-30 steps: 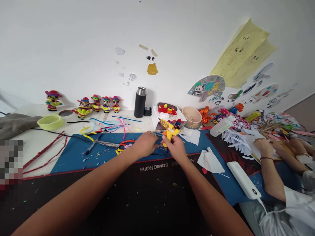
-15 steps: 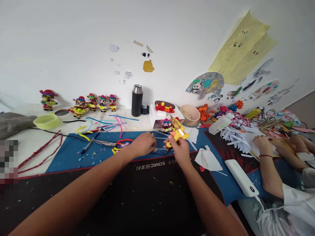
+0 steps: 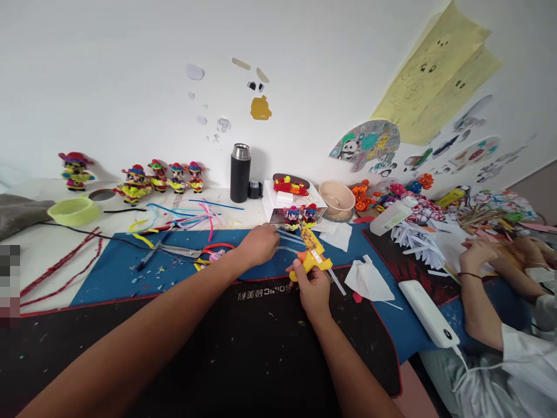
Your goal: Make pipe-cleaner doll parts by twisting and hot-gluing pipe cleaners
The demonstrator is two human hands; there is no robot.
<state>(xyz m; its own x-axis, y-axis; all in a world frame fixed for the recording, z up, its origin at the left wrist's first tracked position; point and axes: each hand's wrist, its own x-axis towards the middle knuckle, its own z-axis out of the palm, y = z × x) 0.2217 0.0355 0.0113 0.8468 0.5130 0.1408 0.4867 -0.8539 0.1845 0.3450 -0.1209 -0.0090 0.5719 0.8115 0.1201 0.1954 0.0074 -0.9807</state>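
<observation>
Figurines of bright fuzzy material [image 3: 75,171] number seven: five stand along the wall at the left of the frame, one of them apart from the other four, and two are side by side in the centre.

Just below those two, one yellow plastic glue gun with an orange trigger [image 3: 314,258] is in the grip of the right hand [image 3: 314,284], fingers closed around its handle. The left hand [image 3: 260,244] is low over the blue mat [image 3: 169,278], near pale translucent sticks [image 3: 338,283], at least three in number; its fingertips are hidden, so whether its grip is open or closed I cannot tell.

One pair of red-handled metal scissors [image 3: 185,251] lies left of that hand. One black metal flask [image 3: 240,174] stands uncapped at upper centre, one black cap [image 3: 255,189] beside it. On the worktop [image 3: 47,255] at the left are two dark red twisted strands [image 3: 65,262] and one pale green ring-shaped dish [image 3: 75,212]. Two white crumpled papers [image 3: 369,280] lie right of the glue gun.
</observation>
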